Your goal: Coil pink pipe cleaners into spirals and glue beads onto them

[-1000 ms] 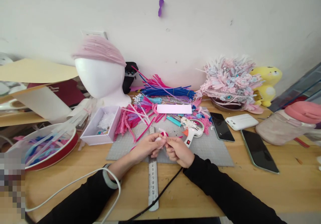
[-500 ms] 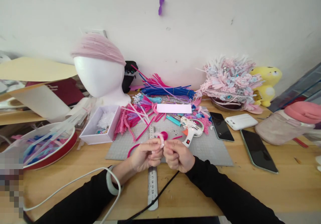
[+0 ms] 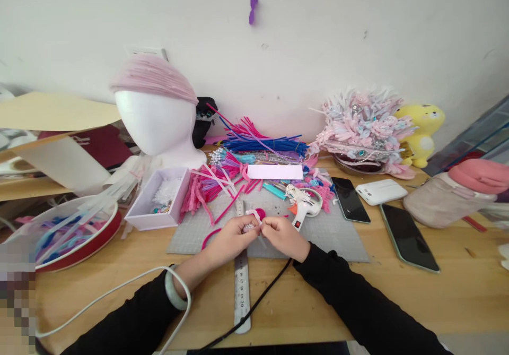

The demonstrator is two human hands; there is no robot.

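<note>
Both hands meet over the near part of a grey cutting mat (image 3: pixel 330 238). My left hand (image 3: pixel 233 236) is closed, pinching a small pale pink pipe cleaner piece (image 3: pixel 252 214). From the other side, my right hand (image 3: pixel 284 236) grips the same piece between thumb and forefinger, its other fingers curled under. Most of the piece is hidden by the fingers. Just beyond the fingertips shows a small deep pink round thing (image 3: pixel 261 213). Under the left forearm lies a steel ruler (image 3: pixel 242 296). A white glue gun (image 3: pixel 306 209) rests to the right of my right hand.
A white box of beads (image 3: pixel 137 218) and a red-rimmed tub (image 3: pixel 107 238) stand left, near a white mannequin head (image 3: pixel 155 121). Bundled pipe cleaners (image 3: pixel 262 145) lie behind. Right are two phones (image 3: pixel 411 238), a power bank (image 3: pixel 382 191) and a bag (image 3: pixel 431 198). A white cable (image 3: pixel 119 288) crosses my left arm.
My hands have turned and tilted a little around the pale pink piece, with the left hand now more palm-down. The table things have not moved; the view has shifted slightly.
</note>
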